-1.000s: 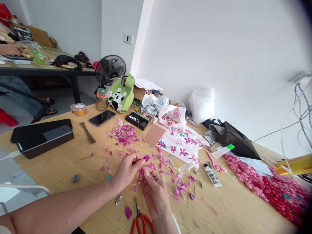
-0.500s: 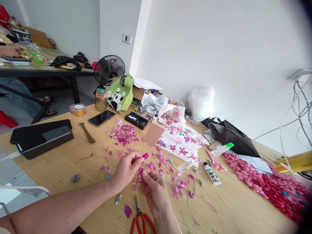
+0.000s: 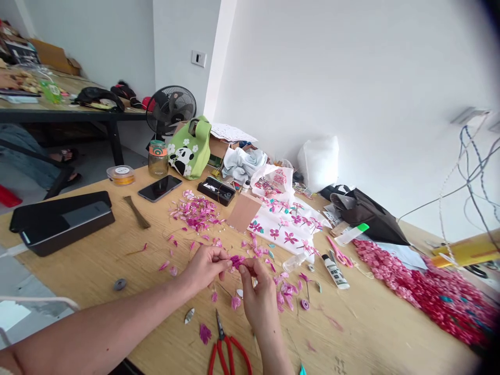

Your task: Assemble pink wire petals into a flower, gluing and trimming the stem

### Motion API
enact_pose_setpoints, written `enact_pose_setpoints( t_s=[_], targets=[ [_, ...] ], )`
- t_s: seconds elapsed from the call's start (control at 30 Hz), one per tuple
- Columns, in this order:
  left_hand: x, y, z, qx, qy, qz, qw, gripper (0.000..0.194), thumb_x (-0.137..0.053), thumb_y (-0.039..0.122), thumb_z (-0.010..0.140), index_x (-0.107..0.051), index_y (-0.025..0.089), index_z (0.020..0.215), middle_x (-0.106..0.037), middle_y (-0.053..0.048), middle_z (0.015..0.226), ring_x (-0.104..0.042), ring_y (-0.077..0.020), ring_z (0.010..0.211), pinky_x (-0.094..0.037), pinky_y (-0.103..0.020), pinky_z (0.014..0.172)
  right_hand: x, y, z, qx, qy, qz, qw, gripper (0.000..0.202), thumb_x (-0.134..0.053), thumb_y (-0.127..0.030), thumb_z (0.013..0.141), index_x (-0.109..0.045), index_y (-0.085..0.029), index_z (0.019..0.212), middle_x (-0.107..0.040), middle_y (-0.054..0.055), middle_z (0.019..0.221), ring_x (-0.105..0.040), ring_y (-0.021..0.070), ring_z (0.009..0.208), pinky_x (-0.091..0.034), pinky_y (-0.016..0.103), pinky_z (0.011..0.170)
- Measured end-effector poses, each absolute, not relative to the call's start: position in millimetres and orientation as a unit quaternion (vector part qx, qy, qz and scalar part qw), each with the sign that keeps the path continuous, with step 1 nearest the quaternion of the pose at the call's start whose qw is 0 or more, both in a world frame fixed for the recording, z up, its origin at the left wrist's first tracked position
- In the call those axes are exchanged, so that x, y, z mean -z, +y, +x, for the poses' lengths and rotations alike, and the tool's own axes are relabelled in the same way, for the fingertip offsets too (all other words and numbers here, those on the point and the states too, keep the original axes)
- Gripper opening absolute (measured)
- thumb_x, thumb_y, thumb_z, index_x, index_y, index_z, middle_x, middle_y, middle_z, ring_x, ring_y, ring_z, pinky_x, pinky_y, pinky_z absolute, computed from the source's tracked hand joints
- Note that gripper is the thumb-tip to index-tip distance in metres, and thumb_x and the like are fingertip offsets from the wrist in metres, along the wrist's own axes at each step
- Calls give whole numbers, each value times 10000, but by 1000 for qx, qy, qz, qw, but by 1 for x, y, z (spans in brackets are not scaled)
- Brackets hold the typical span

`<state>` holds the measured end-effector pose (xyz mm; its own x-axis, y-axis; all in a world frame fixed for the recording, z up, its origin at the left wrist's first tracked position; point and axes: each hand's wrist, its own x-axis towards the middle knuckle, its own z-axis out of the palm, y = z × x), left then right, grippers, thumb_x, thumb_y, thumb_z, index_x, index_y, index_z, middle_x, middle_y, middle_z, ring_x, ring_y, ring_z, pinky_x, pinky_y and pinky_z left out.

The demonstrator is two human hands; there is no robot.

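1. Head view, words: The black fan (image 3: 171,109) has a tiny word that looks like "TCL". The small bottle (image 3: 336,272) has a label too little to read. Some marks (image 3: 339,364) are drawn on the table (image 3: 367,328), too blurry to be sure of.
2. Head view, hands: The left hand (image 3: 207,268) pinches a purple flower (image 3: 236,261), thumb and finger pressed together on one side. The right hand (image 3: 258,284) pinches the other side. The flower is between them, above the table.
3. Head view, hard to see: Fingers cover bits of the flower — its stem is hidden. The red pliers (image 3: 221,341) reach the bottom edge, where the handles get cut off. A dark corner hides the end of the pink heap (image 3: 417,291).
4. Head view, around: Loose petals (image 3: 197,211) lie past the hands, near the phone (image 3: 160,188) and the green panda bag (image 3: 201,141). The pliers lie beside the right arm — quite close.
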<state>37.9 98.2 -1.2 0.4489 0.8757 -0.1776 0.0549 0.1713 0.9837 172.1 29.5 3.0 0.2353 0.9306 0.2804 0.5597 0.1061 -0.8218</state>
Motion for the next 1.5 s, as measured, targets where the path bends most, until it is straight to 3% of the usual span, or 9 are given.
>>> enact_pose_setpoints(
  t_s=[0.2, 0.53, 1.5],
  targets=[
    [0, 97, 38, -289, 407, 554, 667, 210, -644, 361, 659, -576, 166, 621, -532, 65, 419, -344, -57, 279, -265, -177, 278, -1, 30, 174, -216, -595, -632, 448, 194, -441, -304, 903, -580, -191, 829, -621, 29, 784, -550, 175, 735, -403, 273, 687],
    [6, 97, 37, -264, 379, 528, 712, 367, -728, 489, 611, -607, 145, 648, -574, 42, 455, -355, -55, 312, -335, -178, 292, -5, 31, 176, -246, -566, -641, 456, 149, -510, -265, 849, -618, -178, 795, -633, 12, 713, -551, 150, 642, -403, 247, 620],
    [5, 98, 38, -258, 325, 470, 779, 357, -720, 464, 635, -544, 154, 647, -535, 61, 492, -303, -25, 346, -254, -161, 317, -7, 30, 177, -211, -562, -655, 460, 154, -498, -251, 824, -625, -174, 783, -645, 31, 699, -566, 163, 634, -424, 271, 615]
  ],
)
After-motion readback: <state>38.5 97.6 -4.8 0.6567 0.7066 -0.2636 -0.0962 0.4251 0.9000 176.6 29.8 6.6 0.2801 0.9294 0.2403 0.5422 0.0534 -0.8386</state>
